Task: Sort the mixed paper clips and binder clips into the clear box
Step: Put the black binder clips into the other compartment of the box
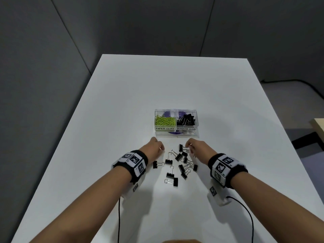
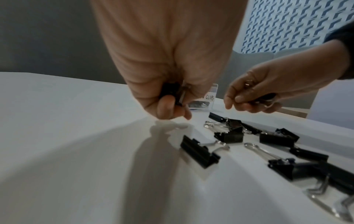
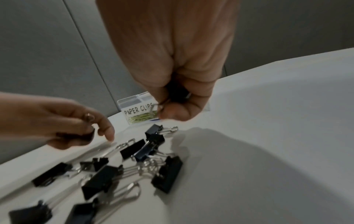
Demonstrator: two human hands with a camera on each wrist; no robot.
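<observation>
A clear two-part box (image 1: 176,131) stands mid-table, green paper clips (image 1: 164,121) in its left half and black binder clips (image 1: 185,120) in its right half. Several black binder clips (image 1: 182,163) lie loose on the white table in front of it. My left hand (image 1: 156,146) hovers left of the pile with its fingers curled round a black binder clip (image 2: 170,92). My right hand (image 1: 196,146) hovers over the pile's far end, also curled round a binder clip (image 3: 177,94). Both held clips are hidden in the head view.
The white table (image 1: 122,102) is bordered by grey partition walls behind and to the left. Black cables (image 1: 245,213) trail from both wrist bands toward the near edge. A wooden surface (image 1: 319,127) shows at the far right.
</observation>
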